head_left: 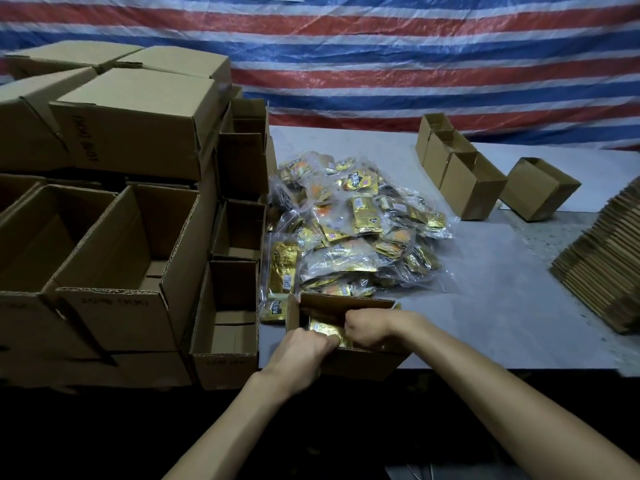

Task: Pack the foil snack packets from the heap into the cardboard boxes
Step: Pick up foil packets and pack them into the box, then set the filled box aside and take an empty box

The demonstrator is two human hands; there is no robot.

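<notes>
**Both the left hand (pixel 304 344) and the right hand (pixel 367 327) are inside the small box (pixel 363 367)**

The small box stands open at the near edge of the table (pixel 502 306), and the two hands reach into it from above; the left hand has its fingers curled close together on a gold packet (pixel 325 329) that lies inside the box, toward its left side; the right hand is bent at the wrist with the fingers curled downward, and their tips are hidden, so I cannot tell whether they pinch anything. Just behind the box begins the heap (pixel 353 223) of foil packets, gold and orange, many in clear bags, spread over the middle of the table. To the left is a row of open narrow boxes (pixel 232 306); beside them are large cartons (pixel 131 237), some open, some closed and stacked. At the right edge lies a stack of flat cardboard (pixel 602 258); farther back, a few small empty boxes (pixel 464 181) stand apart from the heap; behind everything hangs a striped tarp (pixel 381 64), red, white and blue.
</notes>
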